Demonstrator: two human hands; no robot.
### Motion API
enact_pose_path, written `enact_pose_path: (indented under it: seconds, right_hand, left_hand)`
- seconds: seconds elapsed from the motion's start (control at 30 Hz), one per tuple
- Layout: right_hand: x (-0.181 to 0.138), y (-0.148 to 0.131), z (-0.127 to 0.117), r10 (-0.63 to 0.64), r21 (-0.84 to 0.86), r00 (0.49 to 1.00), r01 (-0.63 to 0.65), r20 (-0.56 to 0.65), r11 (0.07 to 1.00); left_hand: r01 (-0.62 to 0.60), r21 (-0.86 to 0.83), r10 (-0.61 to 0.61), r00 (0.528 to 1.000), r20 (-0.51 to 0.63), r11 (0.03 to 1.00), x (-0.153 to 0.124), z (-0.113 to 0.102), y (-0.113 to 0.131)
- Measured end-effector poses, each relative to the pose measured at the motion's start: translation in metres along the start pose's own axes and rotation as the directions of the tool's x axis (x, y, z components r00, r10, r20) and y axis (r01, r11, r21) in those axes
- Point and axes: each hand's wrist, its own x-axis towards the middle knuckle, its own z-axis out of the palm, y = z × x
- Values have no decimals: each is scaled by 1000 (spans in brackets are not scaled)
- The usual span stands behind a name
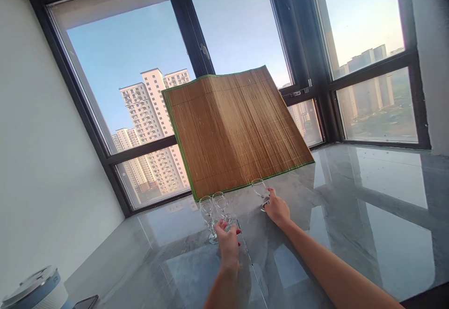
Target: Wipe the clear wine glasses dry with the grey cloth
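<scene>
My left hand [228, 242] is closed around the stem of a small clear stemmed glass [222, 206] that stands on the glossy grey marble counter [351, 215]. A second stemmed glass [206, 213] stands right beside it to the left, touching or nearly touching. My right hand [277, 208] grips the stem of a third clear glass [260, 190], a little to the right and farther back. Just behind the glasses a brown bamboo mat [235, 129] with a green edge leans up against the window.
Large dark-framed windows [196, 42] wrap the counter's far side and right corner, with tall buildings outside. A white wall [35, 159] closes the left. At bottom left sit a white lidded container [33, 292] and a dark phone [86, 302].
</scene>
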Motion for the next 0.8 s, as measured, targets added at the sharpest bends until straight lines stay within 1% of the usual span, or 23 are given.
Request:
enact_pose_path:
  seconds: [0.1,0.17,0.2,0.27,0.3,0.33,0.37,0.4,0.47,0.5,0.57,0.63,0.7,0.77,0.8]
  right_hand:
    - [-1,-3,-7,20,46,1000,-20,-16,999]
    - [-4,-5,-15,86,79,995,-82,-48,993]
    - [-6,-7,-19,126,95,989,-119,-72,988]
    - [-11,-11,-28,190,143,971,-169,-147,975]
    - [-15,-14,-32,198,179,961,-164,-195,970]
    - [-19,-17,-34,180,222,953,-126,-245,967]
    - [-24,-21,-35,136,266,946,-55,-294,962]
    - [-29,-26,-35,62,306,941,46,-333,951]
    - [-40,-35,-31,-155,365,918,294,-364,883]
    - [-46,-39,-28,-272,385,896,403,-352,830]
    - [-56,-46,-22,-467,410,836,548,-288,729]
    - [-63,-49,-17,-593,408,778,620,-209,670]
    - [-68,-50,-15,-669,379,728,667,-149,641]
    - [-70,-49,-16,-723,335,682,710,-108,620]
    - [-71,-49,-16,-746,309,660,730,-87,610]
  left_hand:
    - [49,-44,-43,991,127,998,3,1,1]
    - [79,-39,-71,981,182,996,8,1,-1]
    - [82,-30,-75,979,190,996,10,2,-2]
    - [49,-1,-48,983,177,999,13,3,-4]
    - [16,17,-19,985,170,1000,13,3,-4]
    - [-24,34,18,986,165,999,13,4,-4]
    - [-67,50,58,985,161,996,12,4,-4]
    - [-109,62,98,983,158,992,10,5,-3]
    - [-180,74,167,974,156,981,7,5,0]
    - [-209,78,195,968,158,975,5,5,2]
    - [-262,87,245,955,169,961,2,4,4]
    - [-310,120,283,938,201,943,0,4,5]
    - [-350,215,301,925,231,912,0,3,5]
    - [-403,350,339,912,230,846,0,0,6]
    - [-429,423,370,903,219,798,1,-2,7]
